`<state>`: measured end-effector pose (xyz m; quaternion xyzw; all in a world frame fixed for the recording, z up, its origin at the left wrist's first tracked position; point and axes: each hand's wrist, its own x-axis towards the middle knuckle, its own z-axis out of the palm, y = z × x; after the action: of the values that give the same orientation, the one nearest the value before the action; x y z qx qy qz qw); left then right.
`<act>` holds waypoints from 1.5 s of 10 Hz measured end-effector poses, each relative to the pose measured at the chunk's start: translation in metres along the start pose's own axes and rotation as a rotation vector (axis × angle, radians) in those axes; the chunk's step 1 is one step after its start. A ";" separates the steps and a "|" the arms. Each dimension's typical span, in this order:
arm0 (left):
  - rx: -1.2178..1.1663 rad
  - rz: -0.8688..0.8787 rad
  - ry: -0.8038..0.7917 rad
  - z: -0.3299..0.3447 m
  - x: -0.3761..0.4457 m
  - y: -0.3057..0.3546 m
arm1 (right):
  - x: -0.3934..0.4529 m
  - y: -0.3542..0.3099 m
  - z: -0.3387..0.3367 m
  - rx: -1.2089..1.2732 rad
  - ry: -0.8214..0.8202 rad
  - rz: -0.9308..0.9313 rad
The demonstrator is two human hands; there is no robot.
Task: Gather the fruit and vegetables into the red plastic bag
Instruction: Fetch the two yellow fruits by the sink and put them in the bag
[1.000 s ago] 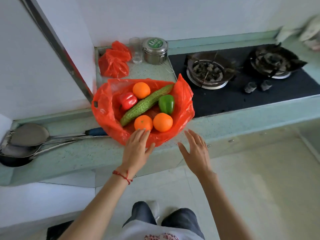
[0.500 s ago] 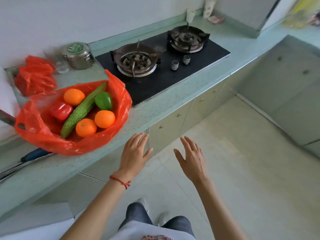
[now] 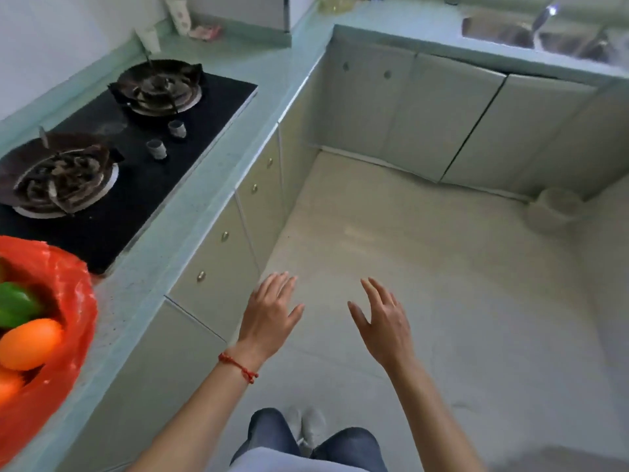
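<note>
The red plastic bag (image 3: pixel 73 321) sits open on the green counter at the far left edge of the head view, cut off by the frame. Inside it I see a green pepper (image 3: pixel 15 303) and an orange (image 3: pixel 30 344), with a second orange (image 3: pixel 8 384) partly showing below. My left hand (image 3: pixel 270 316), with a red string at the wrist, hovers over the floor in front of the cabinets, fingers spread and empty. My right hand (image 3: pixel 383 321) is beside it, also spread and empty. Both hands are well to the right of the bag and apart from it.
A black two-burner gas hob (image 3: pixel 136 158) lies on the counter (image 3: pixel 190 212) behind the bag. Cabinet doors with small knobs (image 3: pixel 218 267) run under the counter and along the far wall. A sink (image 3: pixel 531 32) is at top right. A pale pot (image 3: pixel 553 211) stands on the floor.
The view has swung right, away from the bag, which slid to the left edge. Both hands drew back from the bag and now hang over the floor, still empty.
</note>
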<state>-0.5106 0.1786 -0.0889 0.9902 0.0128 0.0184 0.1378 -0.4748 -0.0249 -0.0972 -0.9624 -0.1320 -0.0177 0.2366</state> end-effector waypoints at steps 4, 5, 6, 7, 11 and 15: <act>-0.037 0.413 -0.159 0.040 0.042 0.073 | -0.076 0.068 -0.028 -0.075 0.172 0.465; -0.047 0.466 -0.178 0.045 0.050 0.088 | -0.085 0.078 -0.032 -0.087 0.192 0.521; -0.048 0.508 -0.187 0.050 0.062 0.102 | -0.087 0.089 -0.037 -0.091 0.203 0.568; -0.052 0.544 -0.193 0.056 0.079 0.118 | -0.082 0.103 -0.041 -0.097 0.212 0.599; -0.028 0.591 -0.181 0.104 0.205 0.238 | 0.006 0.244 -0.094 -0.101 0.258 0.613; 0.038 0.599 -0.138 0.132 0.357 0.366 | 0.123 0.398 -0.174 -0.286 0.212 0.586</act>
<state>-0.1417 -0.1988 -0.1040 0.9512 -0.2888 -0.0093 0.1083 -0.2466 -0.4144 -0.1107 -0.9757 0.1793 -0.0673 0.1065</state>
